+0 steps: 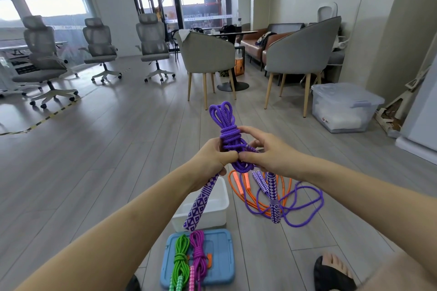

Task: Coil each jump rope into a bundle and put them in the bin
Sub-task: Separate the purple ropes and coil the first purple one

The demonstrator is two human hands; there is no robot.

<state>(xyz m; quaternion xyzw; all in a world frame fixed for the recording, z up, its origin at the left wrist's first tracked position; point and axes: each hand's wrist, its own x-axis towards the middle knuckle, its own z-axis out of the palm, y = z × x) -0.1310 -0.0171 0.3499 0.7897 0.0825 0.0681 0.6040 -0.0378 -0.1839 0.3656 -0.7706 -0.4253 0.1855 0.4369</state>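
Both hands held the purple rope bundle (227, 134) up over the floor, the left hand (214, 157) wrapped round its middle, the right hand (266, 151) pinching the wrap. A loose pinch could let the wrap slip and the loops fall open before reaching the white bin (218, 198) below.

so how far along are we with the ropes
Two bundles look coiled, the green rope and pink rope, but they lie on the blue lid, not in the white bin. Both hands, left and right, grip the purple bundle. The orange rope and another purple rope lie loose on the floor.
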